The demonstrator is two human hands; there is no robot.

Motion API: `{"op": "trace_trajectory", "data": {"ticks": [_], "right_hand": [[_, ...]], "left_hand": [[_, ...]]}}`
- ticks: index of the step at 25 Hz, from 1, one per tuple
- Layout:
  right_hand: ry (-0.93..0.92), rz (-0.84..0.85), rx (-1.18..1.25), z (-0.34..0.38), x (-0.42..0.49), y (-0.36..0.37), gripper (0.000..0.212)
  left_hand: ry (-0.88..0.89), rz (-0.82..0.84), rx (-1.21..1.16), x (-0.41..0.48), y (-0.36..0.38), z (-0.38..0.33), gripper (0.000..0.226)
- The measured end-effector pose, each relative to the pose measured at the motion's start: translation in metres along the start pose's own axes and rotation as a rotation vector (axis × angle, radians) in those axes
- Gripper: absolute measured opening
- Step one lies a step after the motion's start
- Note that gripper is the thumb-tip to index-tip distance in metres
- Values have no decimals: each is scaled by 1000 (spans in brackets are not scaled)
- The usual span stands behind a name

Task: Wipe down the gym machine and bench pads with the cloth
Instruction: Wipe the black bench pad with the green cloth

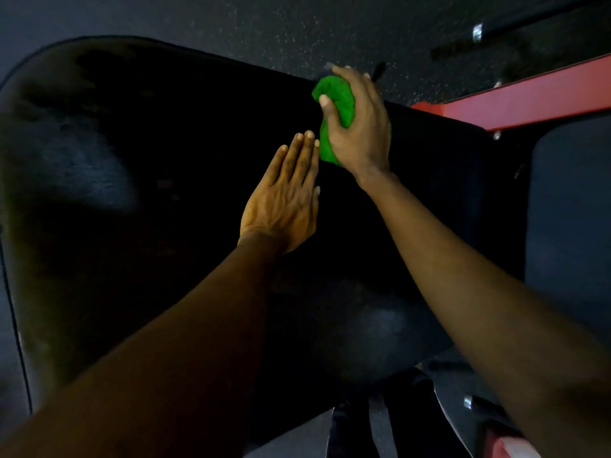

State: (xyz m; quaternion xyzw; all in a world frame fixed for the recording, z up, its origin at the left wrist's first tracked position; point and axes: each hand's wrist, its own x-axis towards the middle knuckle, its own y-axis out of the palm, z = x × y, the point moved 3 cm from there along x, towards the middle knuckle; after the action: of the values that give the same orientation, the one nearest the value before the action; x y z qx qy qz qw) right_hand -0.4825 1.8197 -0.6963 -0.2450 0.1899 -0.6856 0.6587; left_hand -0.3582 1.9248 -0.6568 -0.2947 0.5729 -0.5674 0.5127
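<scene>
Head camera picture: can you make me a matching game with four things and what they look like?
Things:
1. cloth
2. left hand
3. frame bar
4. bench pad

Looks:
A. red
B. lying flat on the pad, fingers straight
C. black
D. green, bunched up in the right hand

Pairs: 1-D, 2-B, 3-A, 4-C

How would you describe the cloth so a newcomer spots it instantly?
Find the big black bench pad filling the view, then its far edge near the red bar. There the right hand holds a bunched cloth against the pad. It is the only bright green thing there.
</scene>
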Motion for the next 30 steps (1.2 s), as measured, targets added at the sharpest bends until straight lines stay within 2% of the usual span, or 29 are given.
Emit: {"op": "trace_trajectory", "data": {"ticks": [3, 9, 13, 15, 17, 21, 23, 27, 28, 30], "right_hand": [[-54, 127, -4, -17, 0, -13, 46], [218, -53, -41, -52, -30, -29, 45], [-65, 70, 4, -5, 6, -7, 42], [-125, 122, 25, 2, 13, -2, 43], [-39, 109, 44, -12, 2, -9, 45], [233, -111, 9, -38, -40, -22, 46], [220, -145, -19, -26, -44, -14, 45], [-51, -45, -17, -6, -40, -5, 42], [-56, -24, -7, -13, -39, -9, 43], [79, -59, 20, -31, -38, -18, 44]], "left_hand": [[-15, -4, -13, 0, -2, 1, 65], [-5, 5, -18, -1, -2, 1, 66], [-3, -3, -16, 0, 0, 0, 66], [-5, -1, -18, 0, 0, 1, 66], [-10, -3, -24, 0, -1, 1, 66], [-9, 7, -19, 1, 0, 1, 66], [-7, 9, -15, 0, 1, 0, 66], [-7, 1, -11, 0, 1, 1, 66], [-6, -3, -15, 0, 1, 1, 66], [-8, 2, -10, 0, 1, 0, 66]]}}
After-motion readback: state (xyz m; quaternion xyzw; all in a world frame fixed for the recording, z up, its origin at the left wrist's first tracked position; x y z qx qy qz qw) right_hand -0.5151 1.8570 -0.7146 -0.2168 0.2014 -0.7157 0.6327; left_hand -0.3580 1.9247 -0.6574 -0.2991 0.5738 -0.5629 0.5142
